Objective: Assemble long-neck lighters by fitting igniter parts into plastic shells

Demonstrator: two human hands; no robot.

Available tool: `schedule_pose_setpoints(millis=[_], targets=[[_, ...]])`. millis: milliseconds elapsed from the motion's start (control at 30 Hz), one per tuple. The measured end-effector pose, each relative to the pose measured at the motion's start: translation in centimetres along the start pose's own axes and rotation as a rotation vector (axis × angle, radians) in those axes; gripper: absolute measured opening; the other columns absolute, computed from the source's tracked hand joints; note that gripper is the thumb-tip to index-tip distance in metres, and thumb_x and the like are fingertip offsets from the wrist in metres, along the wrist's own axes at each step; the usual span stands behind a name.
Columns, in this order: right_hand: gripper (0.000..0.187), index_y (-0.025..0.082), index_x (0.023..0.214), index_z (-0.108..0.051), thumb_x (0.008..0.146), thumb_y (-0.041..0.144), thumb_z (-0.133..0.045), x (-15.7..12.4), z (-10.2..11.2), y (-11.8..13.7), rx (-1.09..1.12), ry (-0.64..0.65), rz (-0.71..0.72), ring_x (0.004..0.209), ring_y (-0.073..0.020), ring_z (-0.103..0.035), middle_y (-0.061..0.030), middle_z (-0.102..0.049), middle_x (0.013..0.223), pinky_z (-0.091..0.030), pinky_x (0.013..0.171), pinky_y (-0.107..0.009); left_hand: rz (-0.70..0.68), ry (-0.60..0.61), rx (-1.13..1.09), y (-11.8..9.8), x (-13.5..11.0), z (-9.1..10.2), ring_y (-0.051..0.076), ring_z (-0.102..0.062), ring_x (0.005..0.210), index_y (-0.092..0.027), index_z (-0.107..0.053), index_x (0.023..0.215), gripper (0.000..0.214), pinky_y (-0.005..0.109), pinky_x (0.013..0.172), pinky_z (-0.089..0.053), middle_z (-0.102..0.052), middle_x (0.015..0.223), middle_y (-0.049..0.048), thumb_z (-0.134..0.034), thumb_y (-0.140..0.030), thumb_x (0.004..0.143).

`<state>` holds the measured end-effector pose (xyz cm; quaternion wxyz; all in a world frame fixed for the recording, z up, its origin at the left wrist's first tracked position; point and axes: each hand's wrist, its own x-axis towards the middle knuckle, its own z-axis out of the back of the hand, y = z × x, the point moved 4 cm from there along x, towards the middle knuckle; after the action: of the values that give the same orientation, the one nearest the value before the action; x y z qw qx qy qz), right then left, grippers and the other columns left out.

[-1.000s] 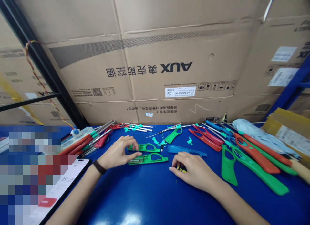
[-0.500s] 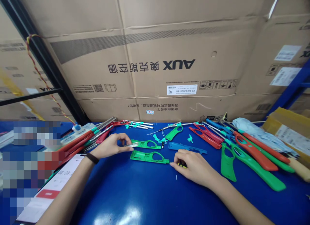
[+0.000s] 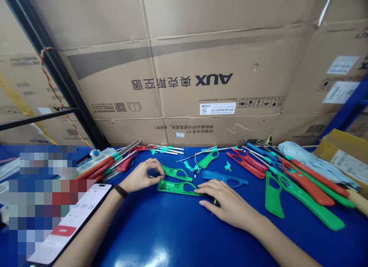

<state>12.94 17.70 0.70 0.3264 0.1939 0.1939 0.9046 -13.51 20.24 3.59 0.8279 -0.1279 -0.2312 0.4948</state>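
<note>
Two green plastic casing halves, the upper one (image 3: 176, 172) and the lower one (image 3: 172, 187), lie hollow side up before me, apparently from a lighter. Thumb and forefinger of my left hand (image 3: 143, 175) close in a pinch at their left ends; the fingers hide most of what they hold, with a silvery glint beneath. My right hand (image 3: 227, 200) reaches its fingertips to the narrow right tip of the lower half. Under its palm shows a bit of a yellow-and-black tool (image 3: 216, 201), mostly covered. Behind lies a blue casing half (image 3: 224, 178).
Red casings (image 3: 247, 163) and green casings (image 3: 273, 196) lie to the right. Several red-handled lighters (image 3: 99, 167) with metal tubes are piled left, beside a phone (image 3: 69, 224). A small green casing (image 3: 208, 159) lies behind, with a cardboard box (image 3: 178, 67) as backdrop.
My left hand has moved in over the casings' left ends, and the clear piece at its fingertips is now hidden. My right fingers have uncurled and stretched to the lower casing's tip.
</note>
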Motion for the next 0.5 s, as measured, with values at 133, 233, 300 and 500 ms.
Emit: schedule_pose_setpoints(millis=[133, 233, 300, 500], targets=[[0.027, 0.027, 0.116, -0.060, 0.090, 0.030, -0.052, 0.1, 0.0, 0.0, 0.008, -0.025, -0.007, 0.110, -0.0178, -0.052, -0.0023, -0.063, 0.113, -0.041, 0.096, -0.034, -0.045, 0.137, -0.093, -1.4, 0.1, -0.7, 0.017, -0.059, 0.080, -0.022, -0.070, 0.077, 0.016, 0.032, 0.081, -0.046, -0.067, 0.082, 0.0019, -0.069, -0.037, 0.075], [0.028, 0.029, 0.118, -0.059, 0.091, 0.029, -0.051, 0.2, 0.0, 0.1, 0.015, -0.016, -0.005, 0.111, -0.0180, -0.052, -0.0019, -0.063, 0.115, -0.041, 0.096, -0.035, -0.063, 0.178, -0.093, -1.5, 0.2, -1.2, 0.017, -0.059, 0.078, -0.023, -0.072, 0.076, 0.016, 0.031, 0.079, -0.045, -0.067, 0.078, 0.0017, -0.068, -0.039, 0.076], [0.030, 0.032, 0.121, -0.057, 0.092, 0.029, -0.050, 0.2, 0.0, 0.3, 0.011, 0.003, 0.003, 0.114, -0.0185, -0.050, -0.0009, -0.061, 0.120, -0.040, 0.098, -0.036, -0.075, 0.194, -0.103, -1.5, 0.2, -1.6, 0.017, -0.060, 0.078, -0.023, -0.073, 0.075, 0.017, 0.030, 0.078, -0.045, -0.068, 0.076, 0.0016, -0.066, -0.038, 0.079], [0.027, 0.028, 0.116, -0.059, 0.092, 0.024, -0.049, 0.2, -0.3, -0.1, 0.041, -0.011, -0.010, 0.109, -0.0161, -0.054, -0.0021, -0.061, 0.115, -0.043, 0.096, -0.031, -0.083, 0.196, -0.168, -2.5, 0.4, -2.5, 0.016, -0.061, 0.076, -0.021, -0.071, 0.076, 0.018, 0.029, 0.077, -0.046, -0.070, 0.078, 0.0018, -0.062, -0.035, 0.083]])
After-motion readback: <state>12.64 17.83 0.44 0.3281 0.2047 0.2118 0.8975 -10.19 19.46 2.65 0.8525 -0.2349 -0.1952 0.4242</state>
